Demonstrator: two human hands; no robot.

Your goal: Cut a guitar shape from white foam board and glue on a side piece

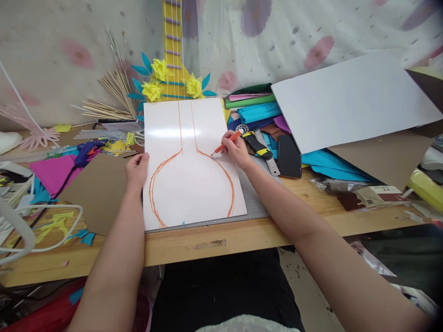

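A white board point(192, 180) lies on a grey cutting mat point(258, 203). It bears an orange outline with a narrow neck and a wide round body. My left hand point(137, 171) grips the board's left edge, its fingers partly hidden. In my right hand point(235, 150) is an orange marker point(226, 142), held like a pen. Its tip is at the outline's upper right curve; whether it touches the surface I cannot tell. Behind the board stands a yellow guitar-shaped craft point(173, 69) with strings, yellow paper flowers point(159, 70) and blue leaves.
Right of the board lie a black and yellow utility knife point(256, 145), a metal ruler point(272, 161) and a dark phone-like slab point(289, 157). A large white sheet point(353, 101) leans at the right. Wooden sticks point(110, 106), brown cardboard point(95, 193) and a white cable point(74, 207) are at the left.
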